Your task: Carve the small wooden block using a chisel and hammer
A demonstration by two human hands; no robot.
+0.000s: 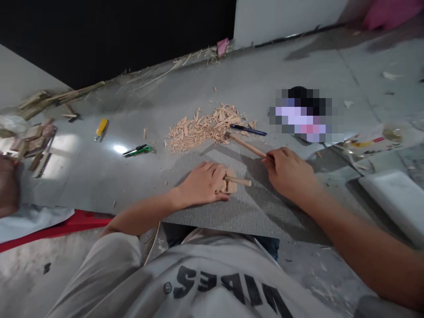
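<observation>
My left hand (pixel 205 183) lies over a small pale wooden block (pixel 231 185) on the grey tabletop, fingers curled round its left side. A short round wooden rod (pixel 241 180) sticks out rightward from under those fingers, across the block; its left end is hidden. To the right, my right hand (pixel 288 170) is closed round one end of a slim wooden stick (pixel 248 145). The stick's far end looks slightly thicker and darker, and reaches the edge of a heap of wood shavings (pixel 202 130). A blue pen (pixel 248 129) lies beside the heap.
Left of the shavings lie a green utility knife (pixel 136 150) and a yellow-handled tool (pixel 101 129). Wood pieces (pixel 36 143) are piled far left, near another person's hand (pixel 8 185). A pixelated object (pixel 301 115) and a white slab (pixel 394 198) sit at right.
</observation>
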